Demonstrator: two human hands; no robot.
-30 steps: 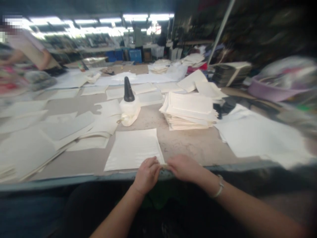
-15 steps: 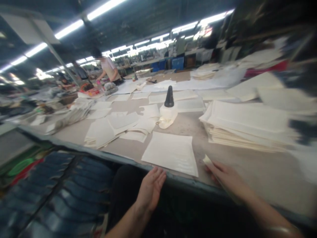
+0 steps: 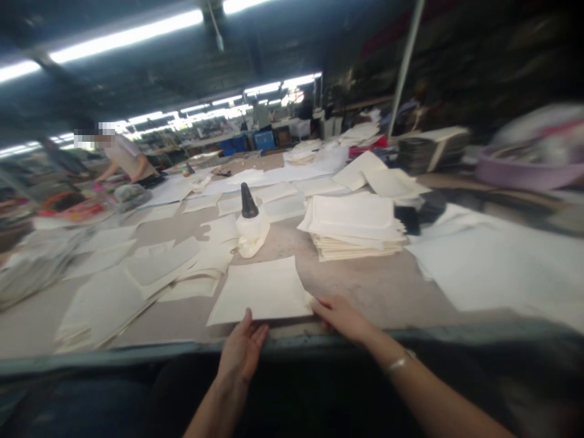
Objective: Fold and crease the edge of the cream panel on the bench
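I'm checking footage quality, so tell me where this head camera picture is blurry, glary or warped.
Head view: the purple basin and right edge smear with motion blur; the ceiling light strips glare white; the table edge bows; the left hand, right hand and sheet look fairly sharp.

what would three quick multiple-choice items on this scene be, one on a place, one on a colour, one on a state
1. Where is the bottle?
A. on the table behind the single sheet
B. on the stack
C. in the right hand

2. What colour is the bottle's cap?
A. white
B. black
C. red

3. How are the person's hands?
A. both closed into fists
B. both lifted high off the table
C. both open at the table's near edge

Answers:
1 A, the bottle stands past the sheet, left of the stack.
2 B, the cone-shaped cap is black over a whitish body.
3 C, the left hand lies flat with fingers out, and the right hand touches the sheet's near right corner.
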